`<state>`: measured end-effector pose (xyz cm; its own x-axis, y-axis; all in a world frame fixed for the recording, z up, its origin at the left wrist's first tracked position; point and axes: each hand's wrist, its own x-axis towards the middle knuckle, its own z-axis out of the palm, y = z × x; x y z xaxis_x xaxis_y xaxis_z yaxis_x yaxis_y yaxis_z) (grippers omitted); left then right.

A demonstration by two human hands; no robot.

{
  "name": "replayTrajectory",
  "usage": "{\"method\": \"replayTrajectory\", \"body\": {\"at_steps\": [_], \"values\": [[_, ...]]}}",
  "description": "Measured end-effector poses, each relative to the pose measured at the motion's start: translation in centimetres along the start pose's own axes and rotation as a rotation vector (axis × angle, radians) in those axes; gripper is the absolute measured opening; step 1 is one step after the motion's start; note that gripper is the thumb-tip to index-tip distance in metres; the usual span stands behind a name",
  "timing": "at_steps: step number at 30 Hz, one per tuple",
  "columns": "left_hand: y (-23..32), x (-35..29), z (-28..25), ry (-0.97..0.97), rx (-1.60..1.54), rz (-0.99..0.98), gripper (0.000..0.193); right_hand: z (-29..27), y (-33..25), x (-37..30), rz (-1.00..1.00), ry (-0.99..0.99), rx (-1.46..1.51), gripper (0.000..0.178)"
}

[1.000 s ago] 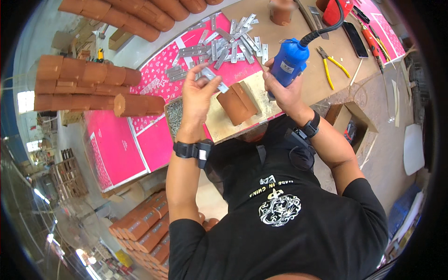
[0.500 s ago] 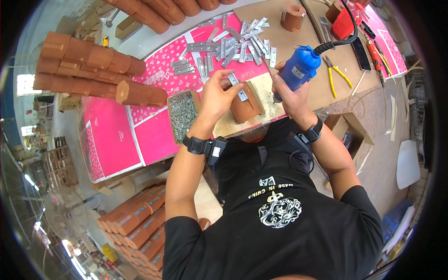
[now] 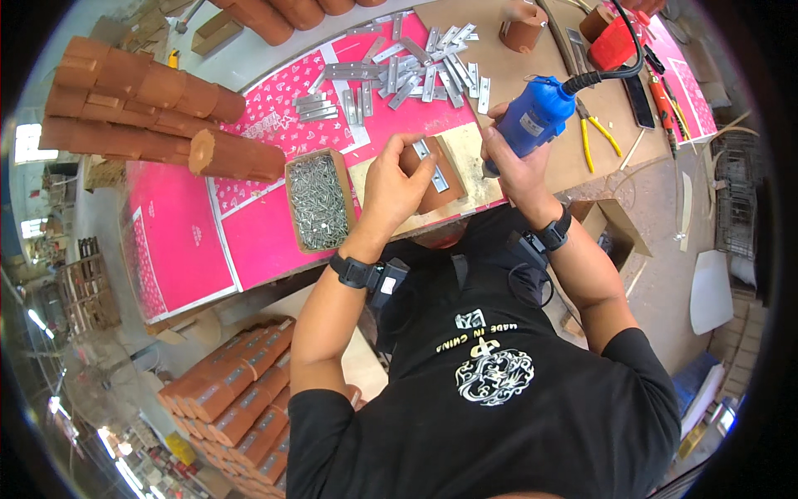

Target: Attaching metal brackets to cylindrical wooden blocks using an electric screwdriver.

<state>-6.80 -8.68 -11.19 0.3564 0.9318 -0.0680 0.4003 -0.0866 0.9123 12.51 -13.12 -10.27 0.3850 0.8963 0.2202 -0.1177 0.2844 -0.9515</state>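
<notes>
My left hand (image 3: 394,185) is closed round a short brown, terracotta-coloured block (image 3: 446,198). A silvery metal strip with holes (image 3: 440,179) lies along the block's top, and my thumb rests against it. The block sits on a pale board (image 3: 472,158) at the table's front edge. To its right, my right hand (image 3: 522,163) is wrapped round the body of a blue corded power tool (image 3: 536,116), apart from the block. The tool's lower tip is mostly hidden by my hand. Left of my left hand stands an open box of screws (image 3: 318,208).
Loose metal strips (image 3: 432,71) lie heaped on the pink table covering (image 3: 187,241). Brown tubular pieces (image 3: 141,108) are stacked at left, with more (image 3: 233,391) below the table. Yellow-handled pliers (image 3: 594,137), a red container (image 3: 613,48) and an open carton (image 3: 611,229) are at right.
My left hand has gone from fingering the strip's upper part to gripping the block's left side. The strip now lies further down along the block. The blue tool stays in my right hand.
</notes>
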Motion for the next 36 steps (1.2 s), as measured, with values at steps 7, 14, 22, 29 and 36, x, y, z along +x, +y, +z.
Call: {"method": "replayTrajectory", "body": {"at_steps": [7, 14, 22, 29, 36], "values": [[-1.7, -0.1, 0.8, 0.002, -0.151, 0.061, 0.04, -0.3, -0.1, 0.6, -0.009, 0.012, -0.037, 0.022], [-1.8, 0.5, 0.4, 0.005, -0.167, 0.023, 0.04, 1.1, -0.2, 2.8, 0.052, -0.033, -0.159, 0.025], [-0.7, 0.6, 0.3, 0.097, -0.032, 0.09, 0.04, -0.2, 3.7, 7.2, 0.294, -0.044, -0.362, 0.041], [-0.1, 0.6, -0.3, 0.078, 0.148, 0.092, 0.033, 2.4, 5.1, 6.0, 0.28, -0.204, -0.926, 0.076], [2.6, 0.1, -0.7, 0.065, 0.184, 0.028, 0.028, 2.3, 3.8, 3.7, 0.182, -0.261, -0.84, 0.067]]}}
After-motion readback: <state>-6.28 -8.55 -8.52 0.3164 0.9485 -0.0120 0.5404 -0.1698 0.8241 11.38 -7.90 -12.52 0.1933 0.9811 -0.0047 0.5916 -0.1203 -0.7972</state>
